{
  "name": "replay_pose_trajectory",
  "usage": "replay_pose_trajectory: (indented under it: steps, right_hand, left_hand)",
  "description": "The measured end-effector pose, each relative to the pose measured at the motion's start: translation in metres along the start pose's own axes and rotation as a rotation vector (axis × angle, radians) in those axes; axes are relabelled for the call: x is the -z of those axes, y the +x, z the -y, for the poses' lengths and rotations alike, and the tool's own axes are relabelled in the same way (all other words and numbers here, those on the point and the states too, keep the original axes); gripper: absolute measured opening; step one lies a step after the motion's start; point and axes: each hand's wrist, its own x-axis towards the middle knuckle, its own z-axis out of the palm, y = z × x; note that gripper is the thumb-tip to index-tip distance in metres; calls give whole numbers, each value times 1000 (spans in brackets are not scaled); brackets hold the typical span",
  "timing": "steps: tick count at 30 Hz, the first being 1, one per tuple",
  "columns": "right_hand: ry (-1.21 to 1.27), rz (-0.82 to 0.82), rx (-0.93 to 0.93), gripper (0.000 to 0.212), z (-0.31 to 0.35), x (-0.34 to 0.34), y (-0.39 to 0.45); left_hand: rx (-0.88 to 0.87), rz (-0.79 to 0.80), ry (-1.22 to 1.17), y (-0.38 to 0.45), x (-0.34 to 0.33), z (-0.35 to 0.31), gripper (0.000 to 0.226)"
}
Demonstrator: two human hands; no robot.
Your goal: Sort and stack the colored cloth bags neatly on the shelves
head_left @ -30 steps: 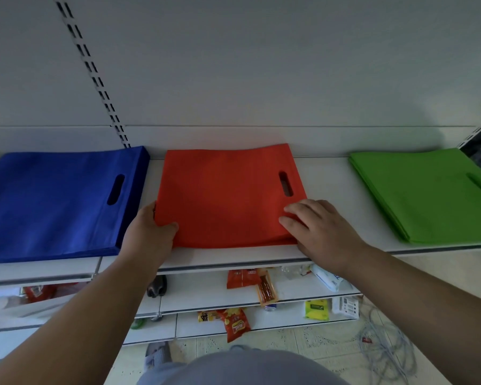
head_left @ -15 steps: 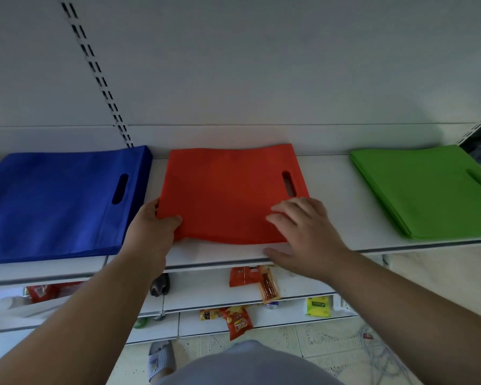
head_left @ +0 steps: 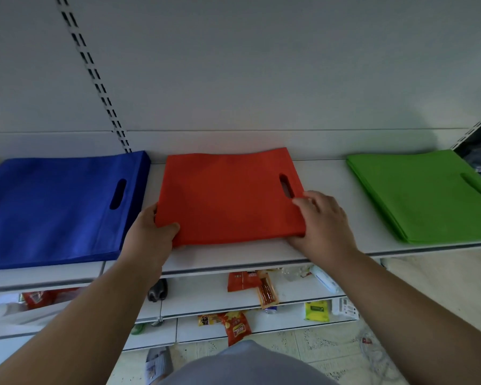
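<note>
Three flat stacks of cloth bags lie on the top white shelf [head_left: 331, 176]: blue bags [head_left: 53, 209] at the left, red bags [head_left: 228, 195] in the middle, green bags [head_left: 428, 195] at the right. My left hand [head_left: 147, 237] grips the red stack's near left corner, thumb on top. My right hand [head_left: 322, 223] holds its near right corner, fingers on top beside the handle cut-out and thumb at the front edge.
The shelf's back wall with slotted uprights [head_left: 95, 79] rises behind the bags. Lower shelves [head_left: 206, 298] carry snack packets [head_left: 235, 326], a yellow pack [head_left: 316, 311] and small items. Cables [head_left: 372, 354] lie on the tiled floor.
My right hand slid from the red stack's front edge to its right corner near the handle hole. My left hand stayed gripping the left corner.
</note>
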Motion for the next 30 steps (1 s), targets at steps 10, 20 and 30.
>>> replay_pose_trajectory:
  steps: [10,20,30]
  right_hand:
    - [407,263,-198,117,-22,3,9]
    - [649,184,-326,93,-35,5,5]
    - [1493,233,-765,30,-30,12,12]
  left_hand:
    - [-20,75,171,1,4,1,53]
    - [-99,65,287,-6,1,-8,47]
    - [-65,110,271,-4,4,-10,41]
